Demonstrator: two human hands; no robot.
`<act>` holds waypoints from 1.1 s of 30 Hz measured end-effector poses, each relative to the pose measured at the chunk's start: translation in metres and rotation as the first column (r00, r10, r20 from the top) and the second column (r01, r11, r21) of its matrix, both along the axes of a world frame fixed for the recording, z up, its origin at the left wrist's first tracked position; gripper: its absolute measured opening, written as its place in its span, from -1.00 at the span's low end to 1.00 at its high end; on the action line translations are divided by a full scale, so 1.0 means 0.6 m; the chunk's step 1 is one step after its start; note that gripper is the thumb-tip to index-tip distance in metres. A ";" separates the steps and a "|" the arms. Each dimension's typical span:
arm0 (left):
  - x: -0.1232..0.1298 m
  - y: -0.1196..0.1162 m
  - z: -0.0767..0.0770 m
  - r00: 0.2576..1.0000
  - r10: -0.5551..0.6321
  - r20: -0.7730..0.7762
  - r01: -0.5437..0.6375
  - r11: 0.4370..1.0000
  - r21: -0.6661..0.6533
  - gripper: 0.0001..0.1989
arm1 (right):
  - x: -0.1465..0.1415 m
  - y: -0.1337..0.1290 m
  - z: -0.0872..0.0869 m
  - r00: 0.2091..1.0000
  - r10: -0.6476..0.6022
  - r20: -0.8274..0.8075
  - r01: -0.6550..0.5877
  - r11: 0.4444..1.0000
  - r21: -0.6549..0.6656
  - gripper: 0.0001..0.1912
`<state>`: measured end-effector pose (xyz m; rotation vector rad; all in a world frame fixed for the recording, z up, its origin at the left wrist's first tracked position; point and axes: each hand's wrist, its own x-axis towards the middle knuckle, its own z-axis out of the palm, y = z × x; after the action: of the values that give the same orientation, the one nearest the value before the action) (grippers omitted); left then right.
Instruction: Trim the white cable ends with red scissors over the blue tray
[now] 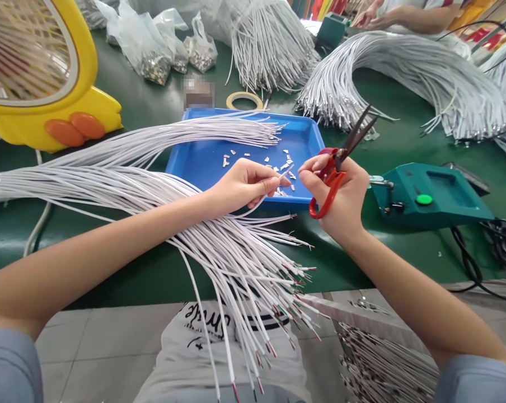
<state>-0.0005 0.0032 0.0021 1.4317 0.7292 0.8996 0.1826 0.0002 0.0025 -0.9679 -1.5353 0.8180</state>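
Pinched between the fingers of my left hand (pixel 249 184) is the end of a white cable, above the front right part of a blue tray (pixel 202 159). My right hand (pixel 341 193) has its fingers around red-handled scissors (pixel 329 196); their dark blades point up and away, slightly parted. The thumb and forefinger of my right hand are close to the cable tip. Small pale pieces (pixel 287 165) lie scattered in the tray. One bundle of white cables (pixel 219 130) reaches over the tray; another (pixel 236 257) runs under my left forearm, its stripped ends hanging past the table edge.
A yellow fan (pixel 87 61) stands at the left. Bags of metal parts (pixel 154 61), a tape roll (pixel 244 101) and cable bundles (pixel 273 45) lie at the back. At the right is a green device (pixel 435 193). Another person's hands (pixel 376 19) show at the top right.
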 end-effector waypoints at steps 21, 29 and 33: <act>0.002 -0.004 0.003 0.993 0.050 -0.107 -0.043 0.997 0.062 -0.74 | -0.010 -0.018 0.008 0.994 0.054 0.092 -0.052 0.998 -0.021 -0.79; 0.003 -0.003 0.002 0.990 0.069 -0.125 -0.061 0.996 0.060 -0.77 | -0.008 -0.013 0.005 0.993 0.081 0.088 -0.080 0.997 -0.018 -0.80; 0.006 -0.004 0.000 0.985 0.081 -0.154 -0.068 0.993 0.092 -0.79 | -0.009 -0.013 0.006 0.992 0.083 0.092 -0.081 0.996 -0.023 -0.78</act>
<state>0.0029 0.0010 0.0023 1.5738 0.8761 0.8916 0.1772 -0.0078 0.0064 -0.9743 -1.6592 0.8572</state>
